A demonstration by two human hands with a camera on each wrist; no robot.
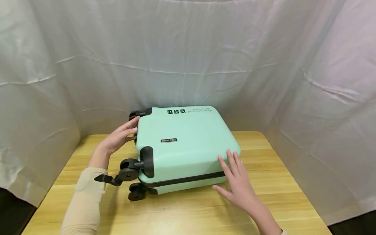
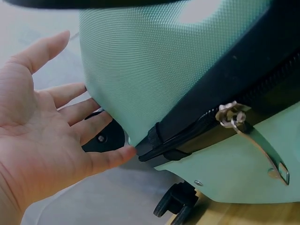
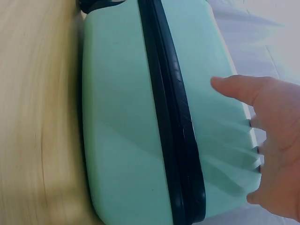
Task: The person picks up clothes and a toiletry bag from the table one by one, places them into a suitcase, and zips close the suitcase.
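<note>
A mint-green hard-shell suitcase (image 1: 191,127) lies flat with its wheel end to the left and a black zip band (image 1: 188,177) along its near side. At that wheel end my left hand (image 1: 118,138) has its fingers extended, fingertips right at the shell's edge. The left wrist view shows them beside the zip, near a metal zip pull (image 2: 233,115). Over the near right corner, my right hand (image 1: 239,181) spreads its straight fingers against the top shell. Its thumb (image 3: 225,86) stands out over the near side in the right wrist view.
Black caster wheels (image 1: 128,169) jut out at the left. A black bracket (image 1: 108,179) is attached at the left sleeve. The wooden table (image 1: 176,215) carries the suitcase, and pale curtains (image 1: 188,49) enclose its back and sides.
</note>
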